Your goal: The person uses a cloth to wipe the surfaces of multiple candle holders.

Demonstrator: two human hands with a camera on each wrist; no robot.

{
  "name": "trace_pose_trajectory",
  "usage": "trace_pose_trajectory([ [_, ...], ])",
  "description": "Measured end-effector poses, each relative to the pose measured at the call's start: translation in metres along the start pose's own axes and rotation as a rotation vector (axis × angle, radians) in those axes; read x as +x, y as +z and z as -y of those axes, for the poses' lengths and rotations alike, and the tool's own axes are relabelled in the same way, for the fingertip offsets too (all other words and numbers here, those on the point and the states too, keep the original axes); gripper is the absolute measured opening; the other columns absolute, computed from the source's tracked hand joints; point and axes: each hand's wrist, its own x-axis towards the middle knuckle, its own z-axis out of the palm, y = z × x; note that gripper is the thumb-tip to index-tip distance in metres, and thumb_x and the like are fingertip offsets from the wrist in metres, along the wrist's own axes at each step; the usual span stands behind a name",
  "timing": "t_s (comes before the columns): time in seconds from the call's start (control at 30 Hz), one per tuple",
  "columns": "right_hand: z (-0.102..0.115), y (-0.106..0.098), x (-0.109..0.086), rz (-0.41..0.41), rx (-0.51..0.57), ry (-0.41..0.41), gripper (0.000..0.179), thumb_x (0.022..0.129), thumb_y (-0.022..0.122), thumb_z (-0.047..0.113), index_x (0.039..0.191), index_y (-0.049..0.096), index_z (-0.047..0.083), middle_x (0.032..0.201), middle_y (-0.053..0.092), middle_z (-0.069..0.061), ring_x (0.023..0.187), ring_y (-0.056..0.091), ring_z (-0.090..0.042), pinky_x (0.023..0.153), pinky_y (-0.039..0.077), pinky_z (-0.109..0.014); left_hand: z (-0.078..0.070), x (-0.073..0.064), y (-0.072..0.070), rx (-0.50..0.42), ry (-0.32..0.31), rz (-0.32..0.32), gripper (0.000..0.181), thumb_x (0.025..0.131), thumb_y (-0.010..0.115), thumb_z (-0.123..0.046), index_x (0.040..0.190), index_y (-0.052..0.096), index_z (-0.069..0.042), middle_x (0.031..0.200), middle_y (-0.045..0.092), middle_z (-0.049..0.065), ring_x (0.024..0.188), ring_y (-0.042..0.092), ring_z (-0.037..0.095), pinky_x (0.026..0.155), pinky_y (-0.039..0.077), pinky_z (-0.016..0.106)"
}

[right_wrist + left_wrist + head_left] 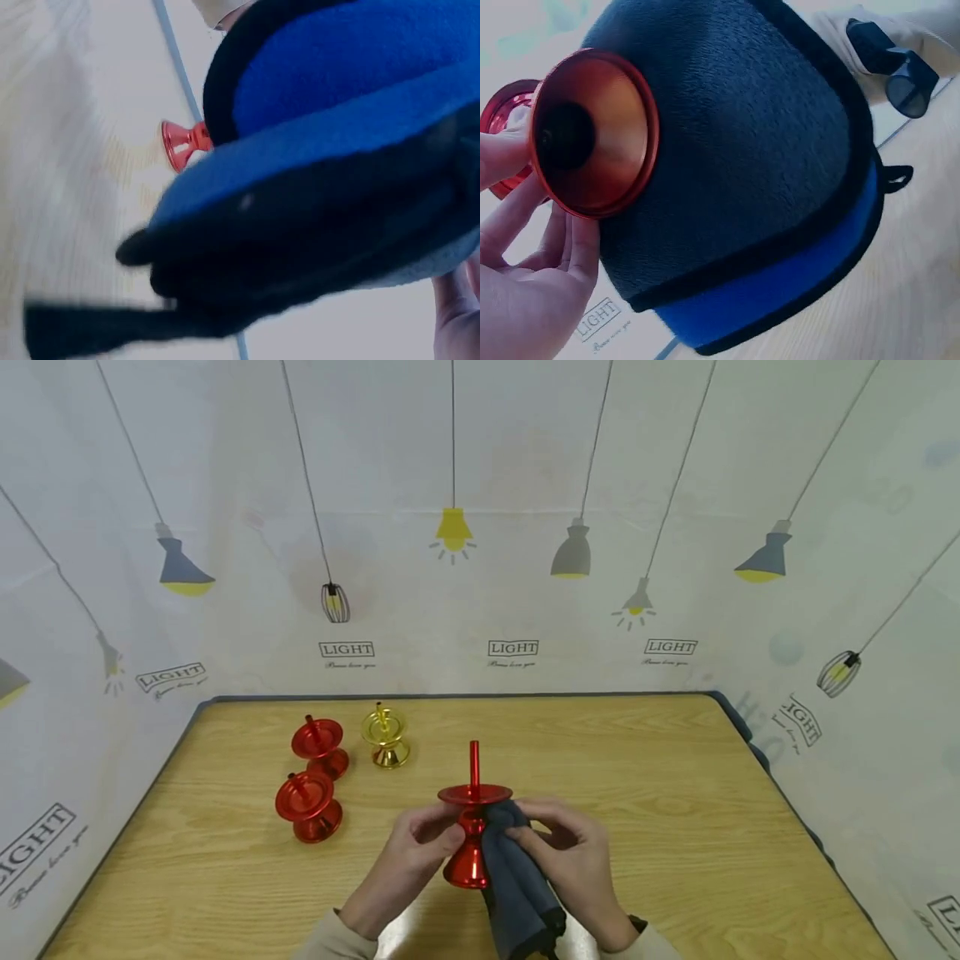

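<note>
A shiny red candle holder (468, 867) with a wide dish and a thin upright stem is held upright above the table. My left hand (416, 847) grips its narrow middle from the left, thumb across the front. From the right, my right hand (573, 852) pinches a dark blue cloth (517, 885) against the holder just under the dish, and the cloth hangs down below. In the left wrist view the holder's hollow base (619, 139) faces the camera beside the cloth (742, 150). The cloth (337, 172) covers most of the right wrist view.
Two more red candle holders (306, 806) and a gold candle holder (386, 739) stand on the left part of the wooden table (637, 760). A white backdrop (405, 610) printed with hanging lamps rises behind the table and along its sides.
</note>
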Motion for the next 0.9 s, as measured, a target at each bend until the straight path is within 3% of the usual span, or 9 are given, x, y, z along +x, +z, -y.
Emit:
trace_pose_trajectory([
  [0.1, -0.003, -0.001, 0.000, -0.016, -0.027, 0.013, 0.026, 0.084, 0.072, -0.015, 0.109, 0.073, -0.007, 0.111, 0.075, -0.002, 0.103, 0.072, -0.015, 0.079, 0.062, -0.034, -0.003, 0.000, 0.004, 0.069, -0.032, -0.118, 0.045, 0.101, 0.064, -0.017, 0.137, 0.056, 0.010, 0.126, 0.069, 0.008, 0.112, 0.066, 0.013, 0.096, 0.053, 0.025],
  [0.2, -0.004, 0.000, 0.001, -0.031, -0.127, -0.061, 0.030, 0.082, 0.074, -0.015, 0.110, 0.075, -0.004, 0.109, 0.074, -0.010, 0.101, 0.073, -0.013, 0.077, 0.062, -0.031, -0.004, 0.001, 0.014, 0.196, -0.003, -0.278, 0.034, 0.096, 0.070, -0.011, 0.126, 0.066, 0.004, 0.118, 0.071, 0.016, 0.102, 0.069, 0.012, 0.090, 0.056, 0.024],
  [0.3, -0.004, 0.002, 0.002, -0.031, -0.264, -0.193, 0.035, 0.078, 0.077, -0.016, 0.110, 0.076, -0.001, 0.104, 0.073, -0.016, 0.098, 0.073, -0.011, 0.074, 0.061, -0.024, -0.002, 0.003, 0.021, 0.295, 0.065, -0.347, 0.026, 0.091, 0.075, -0.008, 0.116, 0.071, -0.001, 0.111, 0.074, 0.017, 0.094, 0.072, 0.011, 0.085, 0.058, 0.025],
  [0.37, -0.003, 0.003, 0.002, -0.028, -0.311, -0.248, 0.037, 0.077, 0.078, -0.016, 0.110, 0.077, 0.000, 0.102, 0.072, -0.018, 0.096, 0.073, -0.009, 0.073, 0.060, -0.021, -0.001, 0.003, 0.021, 0.319, 0.080, -0.341, 0.027, 0.090, 0.078, -0.010, 0.115, 0.072, -0.003, 0.109, 0.075, 0.016, 0.093, 0.073, 0.012, 0.085, 0.058, 0.026],
  [0.47, -0.003, 0.004, 0.001, -0.013, -0.280, -0.244, 0.037, 0.077, 0.078, -0.017, 0.110, 0.076, 0.000, 0.104, 0.072, -0.018, 0.098, 0.072, -0.009, 0.073, 0.060, -0.023, -0.001, 0.003, 0.016, 0.266, 0.026, -0.309, 0.033, 0.089, 0.079, -0.016, 0.119, 0.072, -0.003, 0.113, 0.075, 0.014, 0.097, 0.073, 0.014, 0.087, 0.058, 0.027],
  [0.57, -0.005, 0.002, 0.001, 0.013, -0.143, -0.156, 0.034, 0.081, 0.073, -0.018, 0.111, 0.073, -0.003, 0.108, 0.073, -0.014, 0.101, 0.072, -0.012, 0.076, 0.061, -0.029, -0.001, 0.002, 0.008, 0.169, -0.054, -0.228, 0.041, 0.094, 0.075, -0.022, 0.127, 0.067, 0.000, 0.119, 0.073, 0.011, 0.105, 0.070, 0.013, 0.092, 0.056, 0.026],
  [0.7, -0.009, -0.002, 0.002, 0.036, -0.004, -0.009, 0.028, 0.085, 0.070, -0.016, 0.112, 0.070, -0.007, 0.112, 0.074, -0.003, 0.104, 0.072, -0.015, 0.080, 0.062, -0.032, 0.000, 0.000, 0.002, 0.070, -0.103, -0.114, 0.052, 0.100, 0.066, -0.027, 0.138, 0.057, 0.007, 0.128, 0.069, 0.011, 0.115, 0.065, 0.014, 0.100, 0.052, 0.027],
  [0.8, -0.012, -0.004, 0.003, 0.027, 0.014, 0.068, 0.025, 0.087, 0.070, -0.014, 0.111, 0.070, -0.009, 0.112, 0.074, 0.002, 0.104, 0.072, -0.015, 0.081, 0.061, -0.031, -0.001, 0.000, 0.005, 0.074, -0.110, -0.152, 0.052, 0.100, 0.066, -0.026, 0.138, 0.056, 0.007, 0.127, 0.068, 0.013, 0.114, 0.065, 0.014, 0.099, 0.051, 0.026],
  [0.9, -0.012, -0.002, 0.004, 0.008, -0.069, 0.050, 0.025, 0.086, 0.073, -0.011, 0.110, 0.072, -0.004, 0.111, 0.075, 0.000, 0.103, 0.072, -0.013, 0.079, 0.062, -0.030, -0.003, 0.001, 0.011, 0.159, -0.073, -0.270, 0.041, 0.098, 0.070, -0.020, 0.130, 0.062, 0.004, 0.120, 0.070, 0.015, 0.106, 0.067, 0.014, 0.093, 0.053, 0.024],
])
